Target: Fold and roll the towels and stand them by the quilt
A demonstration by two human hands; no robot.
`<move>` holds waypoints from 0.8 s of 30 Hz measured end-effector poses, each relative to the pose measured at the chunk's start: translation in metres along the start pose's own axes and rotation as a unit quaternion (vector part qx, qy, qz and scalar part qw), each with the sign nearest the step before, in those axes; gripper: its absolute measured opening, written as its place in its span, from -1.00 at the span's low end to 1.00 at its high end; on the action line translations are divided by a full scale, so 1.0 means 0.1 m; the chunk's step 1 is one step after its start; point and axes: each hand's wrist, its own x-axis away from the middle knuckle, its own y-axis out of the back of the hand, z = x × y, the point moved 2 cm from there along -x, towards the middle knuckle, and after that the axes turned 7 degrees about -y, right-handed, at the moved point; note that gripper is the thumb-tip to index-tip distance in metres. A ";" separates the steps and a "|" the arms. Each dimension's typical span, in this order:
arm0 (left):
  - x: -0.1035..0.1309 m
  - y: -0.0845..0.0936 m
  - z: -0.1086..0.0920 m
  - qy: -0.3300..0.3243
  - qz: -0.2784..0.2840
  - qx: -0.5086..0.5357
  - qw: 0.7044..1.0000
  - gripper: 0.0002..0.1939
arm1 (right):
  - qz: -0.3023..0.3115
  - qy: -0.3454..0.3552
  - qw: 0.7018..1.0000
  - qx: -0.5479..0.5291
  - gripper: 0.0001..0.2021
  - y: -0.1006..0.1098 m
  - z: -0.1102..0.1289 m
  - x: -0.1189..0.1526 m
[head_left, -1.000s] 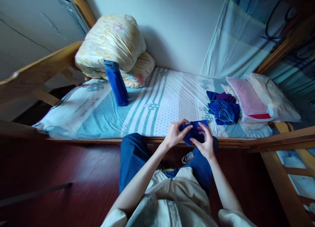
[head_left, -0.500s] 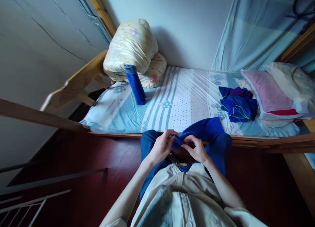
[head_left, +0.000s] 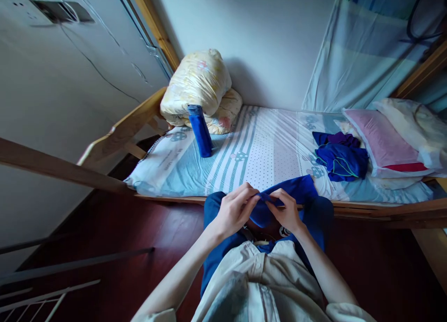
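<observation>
A strip of blue cloth (head_left: 295,190) lies across my knees and the bed's front edge, with one end hanging between my legs. My left hand (head_left: 239,208) pinches the cloth's near edge between thumb and fingers. Close beside it, my right hand (head_left: 285,210) pinches the same edge, leaving a short length of bunched fabric between the two. The fingers partly cover the gathered part. Whether the cloth is a garment or a plain piece, I cannot tell.
On the bed (head_left: 261,150) a long folded blue bundle (head_left: 201,133) leans against a piled quilt (head_left: 199,84). Crumpled blue and purple clothes (head_left: 340,159) lie at the right by a pink pillow (head_left: 386,138). A wooden rail (head_left: 63,166) and metal bars (head_left: 77,265) stand at the left.
Both hands have come up slightly and closer together on the cloth, its edge lifted between them. The camera has tilted a little upward, bringing a wall socket into sight.
</observation>
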 end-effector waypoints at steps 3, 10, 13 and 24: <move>-0.04 0.20 0.00 0.024 -0.060 -0.023 0.998 -0.69 | 0.014 -0.005 1.000 0.026 -0.88 -0.01 -0.32 -0.02; -0.13 0.62 -0.04 0.078 -0.179 -0.004 0.981 -0.58 | 0.068 -0.077 0.992 0.080 -0.78 -0.28 -1.33 0.10; -0.16 0.77 0.00 0.091 -0.229 -0.015 0.969 -0.58 | 0.078 -0.133 0.983 0.100 -0.79 -0.42 -1.70 0.30; 0.04 1.66 1.10 0.250 -0.330 -0.147 0.898 -0.65 | -0.051 -0.240 0.963 0.114 -0.74 1.05 -1.88 0.25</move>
